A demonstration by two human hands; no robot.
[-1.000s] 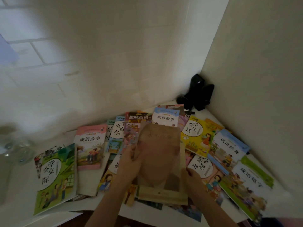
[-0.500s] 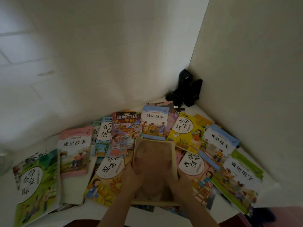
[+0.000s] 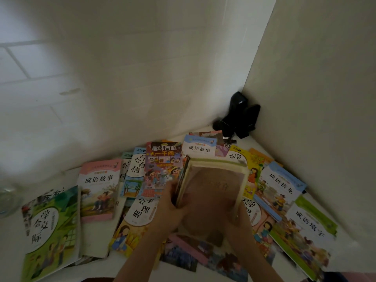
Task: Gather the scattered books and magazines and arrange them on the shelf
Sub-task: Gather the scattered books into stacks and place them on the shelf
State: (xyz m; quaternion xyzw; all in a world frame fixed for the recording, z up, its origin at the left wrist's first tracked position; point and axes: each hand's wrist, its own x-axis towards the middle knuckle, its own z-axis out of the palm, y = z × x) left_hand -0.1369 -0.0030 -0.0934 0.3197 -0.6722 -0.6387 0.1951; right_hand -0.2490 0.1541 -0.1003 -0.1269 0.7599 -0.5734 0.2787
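A thick brown book (image 3: 213, 192) with yellowed pages is lifted at its far end above the pile. My left hand (image 3: 173, 208) grips its left edge and my right hand (image 3: 238, 218) grips its right edge. Several colourful children's books lie scattered flat around it on the white shelf surface (image 3: 97, 239): a green one (image 3: 50, 231) at the left, a pink one (image 3: 97, 188), an orange-titled one (image 3: 164, 165), a yellow one (image 3: 250, 165), a blue-edged one (image 3: 282, 186) and a green-edged one (image 3: 307, 235) at the right.
A black device (image 3: 240, 117) stands in the far corner where the tiled back wall (image 3: 122, 78) meets the right side panel (image 3: 317, 98). A clear glass object (image 3: 8, 198) sits at the left edge, blurred.
The brown book lay flatter under both hands; now its far end is tipped up and its page edges show. My view has shifted slightly.
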